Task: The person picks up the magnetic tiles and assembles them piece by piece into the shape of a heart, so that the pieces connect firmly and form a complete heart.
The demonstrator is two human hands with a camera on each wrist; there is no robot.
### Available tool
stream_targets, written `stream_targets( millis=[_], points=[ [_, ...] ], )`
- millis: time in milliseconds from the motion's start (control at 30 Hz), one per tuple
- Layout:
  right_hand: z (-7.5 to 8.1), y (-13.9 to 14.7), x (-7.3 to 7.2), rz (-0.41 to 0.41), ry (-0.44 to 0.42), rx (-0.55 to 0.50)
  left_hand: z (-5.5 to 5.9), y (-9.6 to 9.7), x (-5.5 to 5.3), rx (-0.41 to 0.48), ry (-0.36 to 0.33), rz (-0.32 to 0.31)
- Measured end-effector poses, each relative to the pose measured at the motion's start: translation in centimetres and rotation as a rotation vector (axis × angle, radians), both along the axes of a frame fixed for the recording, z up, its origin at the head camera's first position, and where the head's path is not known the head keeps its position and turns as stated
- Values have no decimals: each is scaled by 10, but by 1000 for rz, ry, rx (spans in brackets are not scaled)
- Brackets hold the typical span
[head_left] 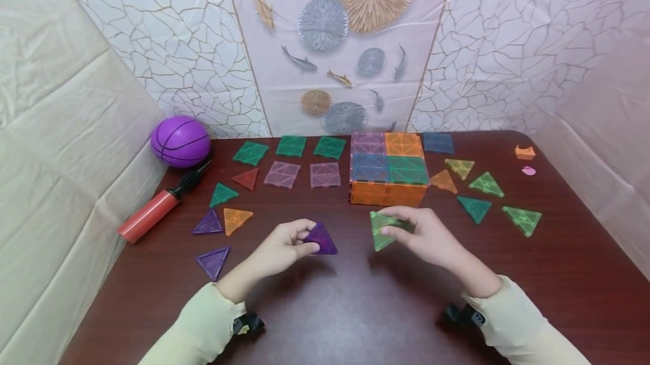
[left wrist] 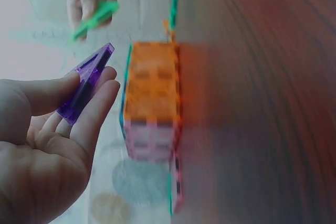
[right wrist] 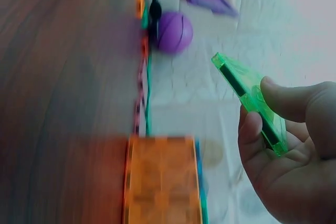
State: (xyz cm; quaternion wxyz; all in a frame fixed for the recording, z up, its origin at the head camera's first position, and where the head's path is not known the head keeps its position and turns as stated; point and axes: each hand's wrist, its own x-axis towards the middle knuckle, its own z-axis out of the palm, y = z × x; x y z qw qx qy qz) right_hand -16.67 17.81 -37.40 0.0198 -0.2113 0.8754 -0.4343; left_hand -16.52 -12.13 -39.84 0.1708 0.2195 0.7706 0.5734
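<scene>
My left hand point(head_left: 280, 247) pinches a purple triangular magnetic tile point(head_left: 322, 239) between thumb and fingers, raised above the table. Across from it, my right hand point(head_left: 425, 235) grips a light green triangular magnetic tile point(head_left: 381, 232), also in the air, with its edge toward the purple one and a gap between them. Behind both hands stands a low box built of square magnetic tiles point(head_left: 389, 192), orange in front, with pink, orange, blue and green squares on top. In the left wrist view the purple tile point(left wrist: 86, 87) shows edge-on; the right wrist view shows the green tile point(right wrist: 251, 103) likewise.
Left of the box lie green squares point(head_left: 291, 145), pink squares point(head_left: 325, 175) and several loose triangles point(head_left: 237, 220). More triangles point(head_left: 523, 220) and a blue square point(head_left: 438, 143) lie on the right. A purple ball point(head_left: 180, 141) and a red hand pump point(head_left: 150, 216) sit at the left edge.
</scene>
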Motion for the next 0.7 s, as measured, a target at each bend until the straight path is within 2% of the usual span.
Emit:
stream_targets(
  millis=[200,333,500,700],
  points=[
    [0,-22,6,87,-16,-66,0,22,4,43,-4,-33],
    [-3,-29,7,140,21,-73,-1,31,6,34,12,-58],
    [-6,-32,8,149,65,-35,-2,36,7,10,33,-53],
    [-8,-33,8,151,65,-31,-3,39,7,5,59,-16]
  ],
)
